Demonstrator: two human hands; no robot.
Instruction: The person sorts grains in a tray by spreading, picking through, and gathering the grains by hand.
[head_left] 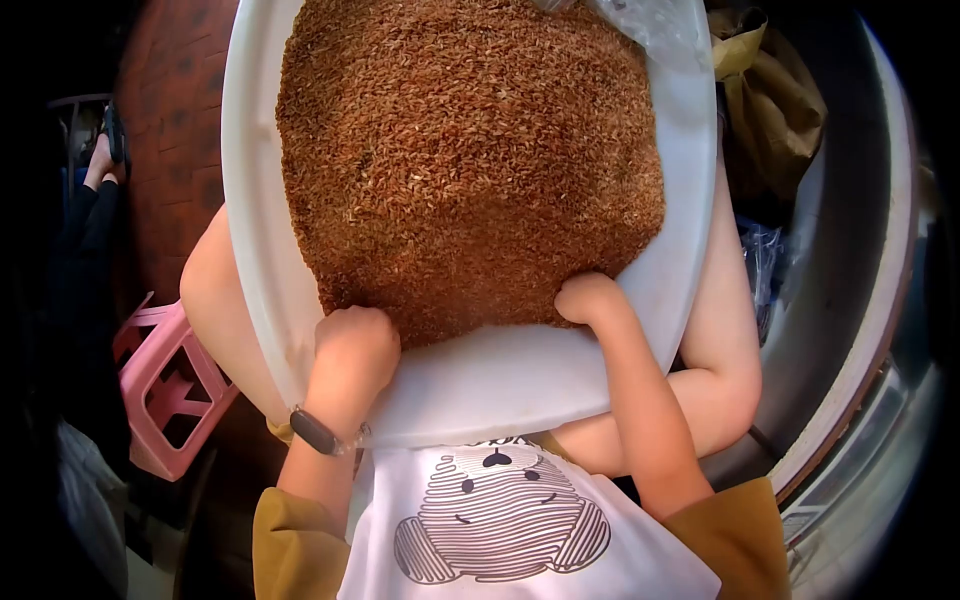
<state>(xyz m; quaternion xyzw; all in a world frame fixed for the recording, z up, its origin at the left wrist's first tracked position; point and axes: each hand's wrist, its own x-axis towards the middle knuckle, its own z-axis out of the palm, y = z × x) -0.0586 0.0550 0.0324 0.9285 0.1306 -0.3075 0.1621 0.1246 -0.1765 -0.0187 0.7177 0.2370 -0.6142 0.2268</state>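
A wide pile of reddish-brown rice-like grain (470,170) is spread over a large white tray (490,385) that rests across the lap. At the pile's near left edge, my left hand (358,340) is curled closed, with its fingertips hidden against the grain. My right hand (590,298) touches the near right edge, also with curled fingers. Whatever either hand holds is out of sight beneath the knuckles. A dark wristband (316,431) sits on the left wrist.
Clear plastic (655,30) lies over the tray's far right rim. A pink stool (175,390) stands to the left on red tiles (175,130), and another person's foot (101,160) shows beyond. A brown bag (775,110) is at the right, near a curved pale edge (890,240).
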